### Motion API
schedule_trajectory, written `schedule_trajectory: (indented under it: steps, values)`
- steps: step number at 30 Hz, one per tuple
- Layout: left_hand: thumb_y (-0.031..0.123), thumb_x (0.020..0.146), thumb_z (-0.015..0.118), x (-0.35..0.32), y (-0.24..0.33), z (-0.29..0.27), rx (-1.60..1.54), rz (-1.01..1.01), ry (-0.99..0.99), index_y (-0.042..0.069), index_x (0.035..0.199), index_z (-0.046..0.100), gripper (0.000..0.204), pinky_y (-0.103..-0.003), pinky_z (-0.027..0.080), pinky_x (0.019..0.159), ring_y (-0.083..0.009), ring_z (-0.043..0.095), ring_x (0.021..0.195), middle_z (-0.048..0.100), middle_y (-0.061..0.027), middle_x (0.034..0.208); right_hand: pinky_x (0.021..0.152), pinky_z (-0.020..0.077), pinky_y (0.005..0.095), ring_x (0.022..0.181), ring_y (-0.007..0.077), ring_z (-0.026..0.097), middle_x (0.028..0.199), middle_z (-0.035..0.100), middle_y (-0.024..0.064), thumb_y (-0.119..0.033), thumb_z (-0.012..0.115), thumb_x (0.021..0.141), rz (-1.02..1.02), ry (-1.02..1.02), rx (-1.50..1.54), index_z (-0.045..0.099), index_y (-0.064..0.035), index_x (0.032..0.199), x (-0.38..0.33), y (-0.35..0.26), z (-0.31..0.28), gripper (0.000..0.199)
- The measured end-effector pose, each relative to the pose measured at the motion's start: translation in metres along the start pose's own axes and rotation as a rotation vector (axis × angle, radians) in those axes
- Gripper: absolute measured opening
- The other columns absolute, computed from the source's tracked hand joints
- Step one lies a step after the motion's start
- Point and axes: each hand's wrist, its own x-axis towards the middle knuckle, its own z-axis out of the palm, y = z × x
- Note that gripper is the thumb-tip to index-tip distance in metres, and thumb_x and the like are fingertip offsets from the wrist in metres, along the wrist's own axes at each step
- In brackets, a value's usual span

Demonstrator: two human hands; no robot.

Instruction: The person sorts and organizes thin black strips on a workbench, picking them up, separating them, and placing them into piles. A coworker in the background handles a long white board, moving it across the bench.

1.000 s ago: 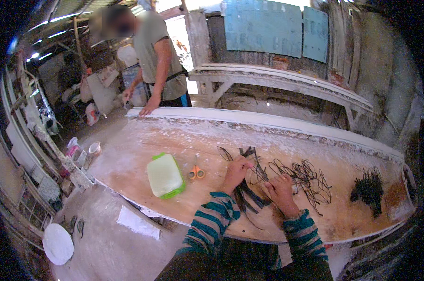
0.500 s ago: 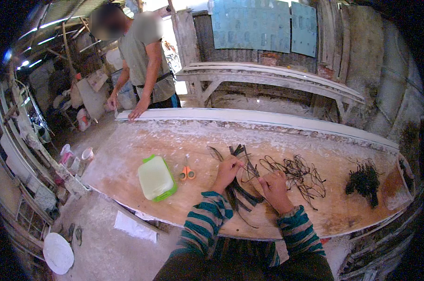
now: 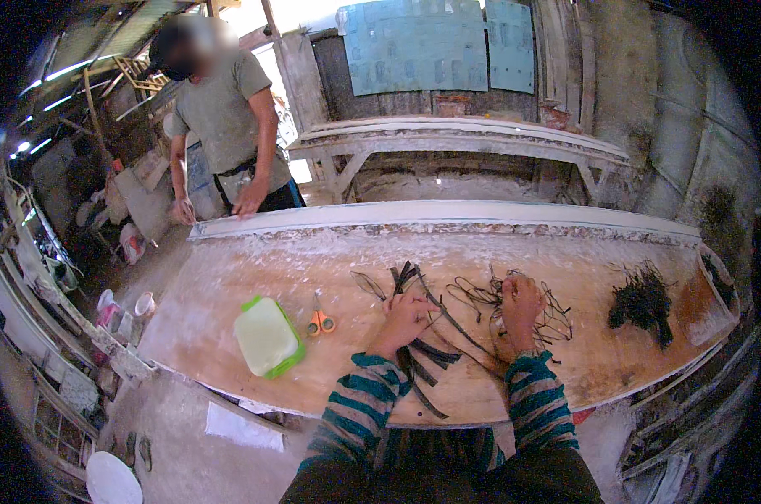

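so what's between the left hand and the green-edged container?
Orange-handled scissors, lying on the table closer to the green-edged container than to the left hand. Shows in the head view.

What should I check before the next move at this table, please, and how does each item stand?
1. Left hand at the flat, dark strips: ok, it is over them; how firmly it grips, cannot tell.
2. Right hand holding one thin, black, looped cord: cannot tell; its fingertips are hard to make out.
3. Thin black cords untangled: not ok, they overlap in loose loops.
4. Orange-handled metal scissors free of the strips: ok, they lie apart, left of the left hand.
5. Bushy black bundle separate from the cords: ok, it lies farther right.
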Motion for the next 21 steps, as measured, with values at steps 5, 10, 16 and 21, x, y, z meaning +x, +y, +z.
schedule_trajectory:
  steps: [5, 10, 16, 21]
  values:
    - [0.017, 0.070, 0.064, -0.003, -0.004, 0.005, 0.166, 0.116, 0.025, 0.025, 0.086, 0.069, 0.019, -0.046, 0.019, 0.094, -0.0244, 0.040, 0.104, 0.051, -0.0001, 0.105, 0.082, 0.0309, 0.0427, 0.091, 0.0227, 0.052, 0.087, 0.057, 0.0027, -0.027, 0.061, 0.076, -0.090, -0.035, 0.117, 0.062, -0.0143, 0.082, 0.002, -0.004, 0.001, 0.014]
    - [0.017, 0.070, 0.065, 0.001, -0.002, 0.006, 0.178, 0.094, -0.012, 0.023, 0.082, 0.069, 0.015, -0.046, 0.019, 0.095, -0.0248, 0.039, 0.108, 0.050, 0.0003, 0.106, 0.083, 0.0288, 0.0442, 0.095, 0.0238, 0.052, 0.088, 0.058, 0.0032, -0.032, 0.063, 0.073, -0.304, -0.472, 0.153, 0.064, -0.0153, 0.079, -0.010, -0.036, -0.021, 0.017]
    - [0.011, 0.069, 0.065, 0.003, -0.001, 0.008, 0.126, 0.168, 0.141, 0.021, 0.075, 0.067, 0.012, -0.046, 0.021, 0.095, -0.0231, 0.041, 0.106, 0.052, 0.0011, 0.102, 0.087, 0.0248, 0.0517, 0.089, 0.0268, 0.051, 0.086, 0.059, 0.0057, -0.048, 0.056, 0.076, -0.579, -0.684, 0.315, 0.061, -0.0170, 0.103, -0.035, -0.048, -0.021, 0.042]
    - [0.011, 0.068, 0.066, 0.010, 0.000, 0.005, 0.080, 0.175, 0.327, 0.021, 0.075, 0.067, 0.012, -0.045, 0.024, 0.092, -0.0217, 0.045, 0.102, 0.055, 0.0020, 0.097, 0.087, 0.0278, 0.0433, 0.081, 0.0214, 0.056, 0.073, 0.061, 0.0044, -0.032, 0.066, 0.074, -0.409, -0.687, 0.300, 0.057, -0.0137, 0.109, -0.034, -0.034, -0.006, 0.040]
